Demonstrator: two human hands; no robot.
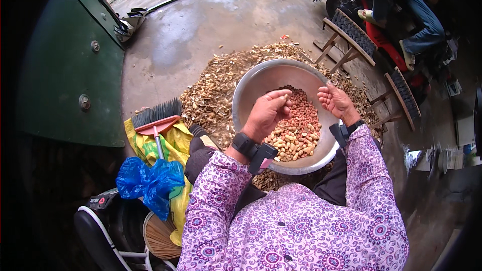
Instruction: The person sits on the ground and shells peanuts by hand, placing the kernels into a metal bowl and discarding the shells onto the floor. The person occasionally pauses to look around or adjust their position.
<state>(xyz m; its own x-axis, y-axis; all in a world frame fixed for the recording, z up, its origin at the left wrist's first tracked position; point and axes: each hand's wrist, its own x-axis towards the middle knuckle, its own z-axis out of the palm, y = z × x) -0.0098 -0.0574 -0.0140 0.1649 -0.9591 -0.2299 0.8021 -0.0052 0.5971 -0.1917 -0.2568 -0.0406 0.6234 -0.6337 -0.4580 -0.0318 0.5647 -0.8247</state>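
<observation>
A wide metal bowl (247,84) holds red shelled kernels (304,106) and pale unshelled peanuts (283,150). Over its left part, my left hand (268,111) has thumb and forefinger pinched on a small pale piece, apparently a peanut, with the other fingers curled. My right hand (334,100) hangs over the bowl's right side with fingers curled inward; whatever they hold is too small to make out. Each wrist wears a dark strapped device. A broad heap of broken shells (213,78) spreads on the floor around the bowl.
At left are a green door (70,70), a broom (158,113), a yellow sack (178,140) and a blue plastic bag (148,180). At right stand two low stools (354,35) with dark seats. Behind them a person's legs (411,15) rest by a red vehicle (381,45).
</observation>
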